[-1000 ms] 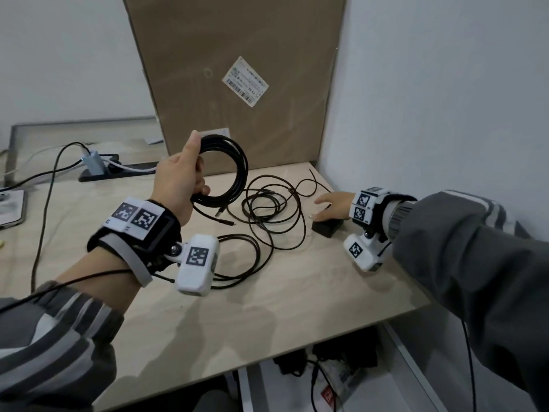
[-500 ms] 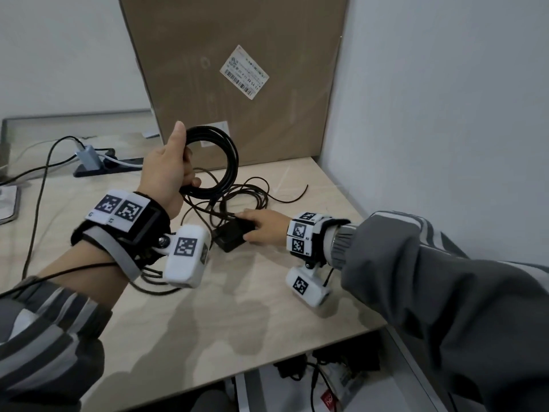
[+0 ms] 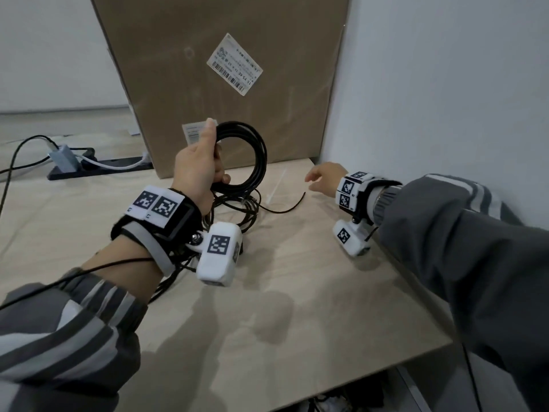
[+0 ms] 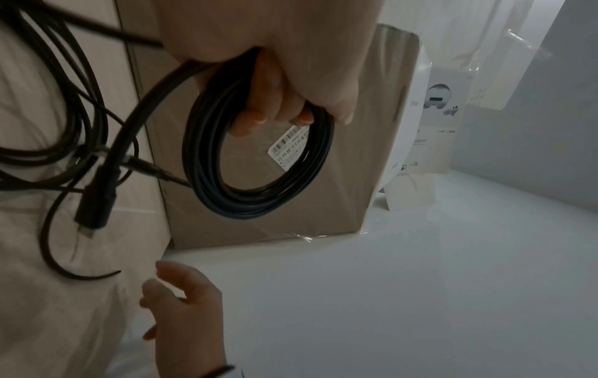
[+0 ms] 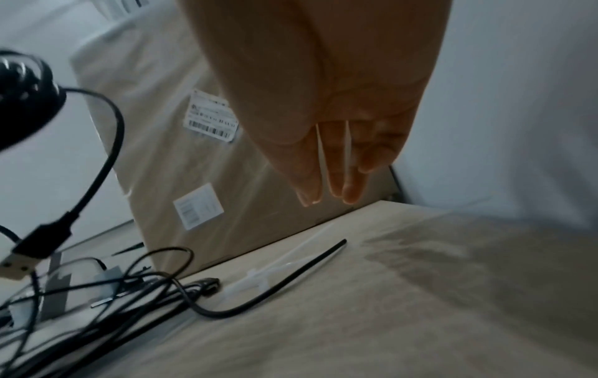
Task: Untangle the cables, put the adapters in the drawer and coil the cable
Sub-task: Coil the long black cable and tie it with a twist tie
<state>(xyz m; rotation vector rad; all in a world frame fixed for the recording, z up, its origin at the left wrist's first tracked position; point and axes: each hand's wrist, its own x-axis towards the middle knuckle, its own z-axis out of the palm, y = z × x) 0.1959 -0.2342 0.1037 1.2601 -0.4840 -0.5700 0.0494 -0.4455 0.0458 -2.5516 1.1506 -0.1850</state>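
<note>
At the near edge, grey striped sleeves (image 3: 68,331) fill the corners of the head view, and the space under the table (image 3: 297,307) is dark, its contents unreadable. The left hand (image 3: 196,171) is raised above the table with fingers curled round a black coil (image 3: 252,162); a USB plug (image 5: 39,245) dangles from it. Beneath that wrist lies a tangle (image 3: 237,212) of thin black cables, largely hidden by the wrist camera (image 3: 218,257), so single cables cannot be told apart. No adapter can be made out. One loose cable end (image 3: 285,208) curves toward a pale zip tie (image 3: 276,185). The right hand (image 3: 323,179) hovers farther back near the wall, fingers straight and loose, holding nothing. Behind stands a box (image 3: 222,78) with a blurred label (image 3: 234,63); its top is cut off. At far left sits a power strip (image 3: 95,168).
</note>
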